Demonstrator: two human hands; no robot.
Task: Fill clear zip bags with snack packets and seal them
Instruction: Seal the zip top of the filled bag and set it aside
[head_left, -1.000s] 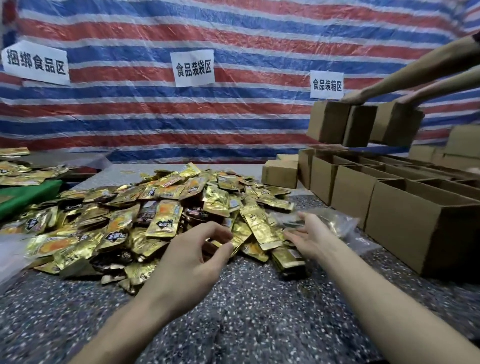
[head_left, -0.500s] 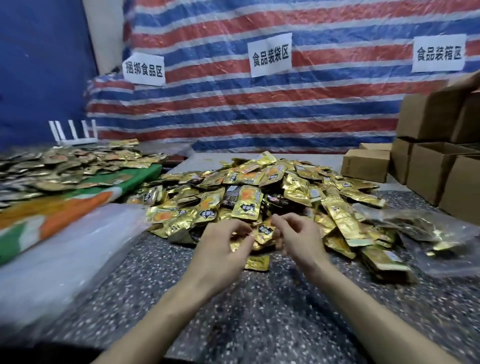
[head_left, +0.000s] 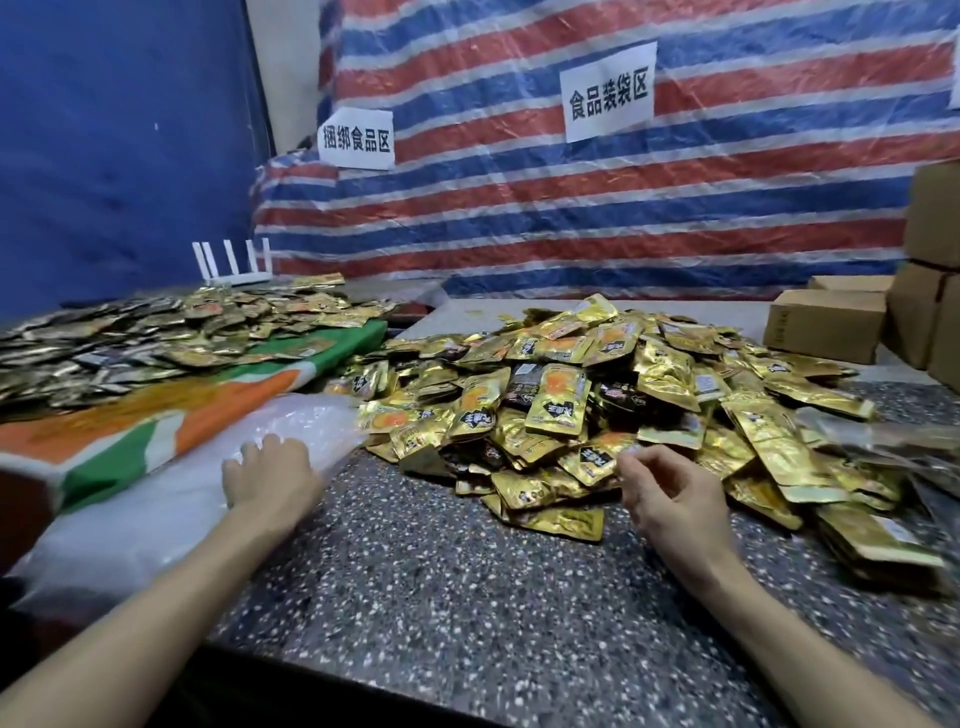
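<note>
My left hand (head_left: 270, 478) is resting on the stacked clear zip bags (head_left: 156, 519); my right hand (head_left: 670, 499), well apart, is hovering curled beside the snack packets (head_left: 571, 405), grip indeterminate; I am risking lifting several clinging bags together, or toppling the heap.

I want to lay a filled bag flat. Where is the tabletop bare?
Bare speckled tabletop runs from the near edge up between the clear bags, left, and the packet pile, ahead and right. Both are crowded.

Cardboard boxes (head_left: 935, 218) cut by right edge, clear bag (head_left: 883, 434) blurred
</note>
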